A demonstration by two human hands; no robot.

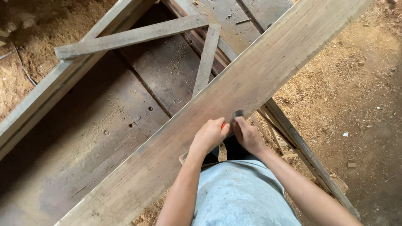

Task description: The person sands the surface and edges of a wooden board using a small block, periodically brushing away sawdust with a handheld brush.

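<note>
1. Both hands meet at the near edge of the plank (234,83). My left hand (209,134) is curled shut around a small tool (237,114); a red bit of handle shows by the thumb, a grey metal end pokes past the fingers onto the wood.
2. My right hand (248,134) is closed too, fingers pressed on the same tool from the other side. The tool is mostly hidden; possibly a chisel or scraper, I cannot tell.
3. The plank is long, weathered and grey-brown, running diagonally from lower left to upper right, its far end leaving the view.
4. Under it on the right, a wooden trestle (293,138) with slanting legs carries it.
5. To the left, a rough timber frame (125,37) with crossed battens sits over dark, dusty boards (92,138) marked with holes and scratches.
6. The floor (356,92) is bare earth thick with sawdust and shavings, small chips scattered about.
</note>
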